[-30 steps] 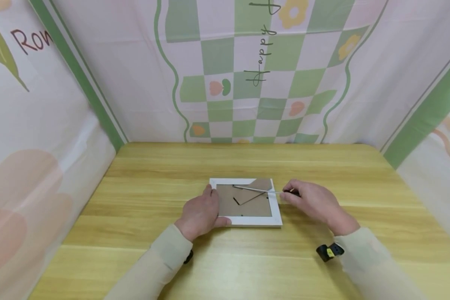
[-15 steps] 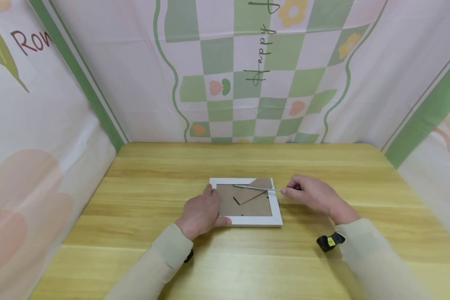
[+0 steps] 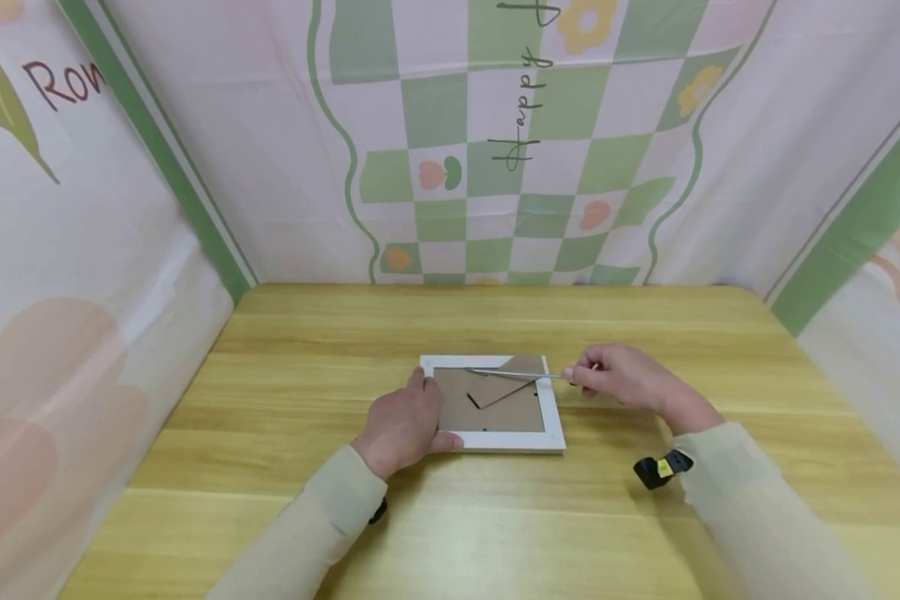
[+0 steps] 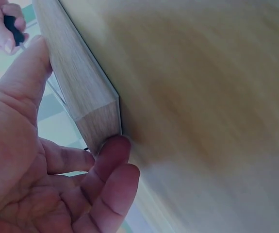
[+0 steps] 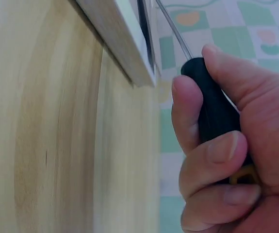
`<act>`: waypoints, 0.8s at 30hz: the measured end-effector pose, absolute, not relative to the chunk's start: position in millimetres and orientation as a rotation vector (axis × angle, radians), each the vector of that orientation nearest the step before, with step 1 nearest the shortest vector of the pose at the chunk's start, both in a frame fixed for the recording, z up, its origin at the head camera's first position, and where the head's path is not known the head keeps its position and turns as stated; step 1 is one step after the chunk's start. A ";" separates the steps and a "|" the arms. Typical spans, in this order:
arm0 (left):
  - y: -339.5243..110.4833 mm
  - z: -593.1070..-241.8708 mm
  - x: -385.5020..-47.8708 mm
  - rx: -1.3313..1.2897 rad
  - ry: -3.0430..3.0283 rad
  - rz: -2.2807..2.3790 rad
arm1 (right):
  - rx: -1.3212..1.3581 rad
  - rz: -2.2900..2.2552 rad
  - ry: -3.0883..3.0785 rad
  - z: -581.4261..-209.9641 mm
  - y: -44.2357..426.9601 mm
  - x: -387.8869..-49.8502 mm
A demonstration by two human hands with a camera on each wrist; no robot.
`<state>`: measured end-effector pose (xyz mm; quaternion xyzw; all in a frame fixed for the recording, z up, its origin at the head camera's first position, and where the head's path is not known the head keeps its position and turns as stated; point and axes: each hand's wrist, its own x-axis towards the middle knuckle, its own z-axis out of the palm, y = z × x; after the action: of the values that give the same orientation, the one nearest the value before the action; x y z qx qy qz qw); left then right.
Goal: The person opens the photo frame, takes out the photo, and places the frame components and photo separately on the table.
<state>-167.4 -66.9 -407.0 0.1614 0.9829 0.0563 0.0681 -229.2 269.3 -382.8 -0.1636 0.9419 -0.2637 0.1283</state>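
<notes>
A white-edged picture frame (image 3: 495, 443) lies on the table with its brown backing board (image 3: 450, 408) facing up. My left hand (image 3: 401, 425) grips the frame's left side, thumb along the near edge; in the left wrist view fingers curl round its corner (image 4: 100, 124). My right hand (image 3: 626, 379) holds a screwdriver, whose dark handle (image 5: 214, 107) is wrapped by the fingers in the right wrist view. The metal shaft (image 3: 517, 375) reaches left across the board, its tip near the far edge. A thin dark bent strip (image 3: 506, 396) lies on the board.
The wooden table (image 3: 330, 333) extends around the frame on all sides. Behind it hangs a green and white checked curtain (image 3: 495, 167), and printed fabric (image 3: 82, 292) stands at the left side. Dark bands are on both wrists.
My right hand has risen slightly toward the far side, and the screwdriver's shaft lies flatter across the board. The left hand and the frame have stayed in place.
</notes>
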 end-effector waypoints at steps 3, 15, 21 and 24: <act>-66.8 -407.9 -167.6 0.486 2.963 0.172 | -0.517 -0.727 2.821 -381.8 266.9 -223.0; -67.1 -408.1 -167.1 0.456 2.950 0.173 | -0.590 -0.615 2.994 -384.4 257.9 -202.6; -67.4 -408.3 -167.7 0.469 2.949 0.177 | -0.561 -0.670 2.964 -382.9 257.6 -199.7; -67.6 -408.7 -167.8 0.474 2.955 0.173 | -0.562 -0.683 2.958 -381.5 257.8 -198.2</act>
<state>-167.8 -67.6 -408.7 0.1578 0.9832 0.0576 0.0717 -198.2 257.8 -381.5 -0.1819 0.9578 -0.2211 0.0271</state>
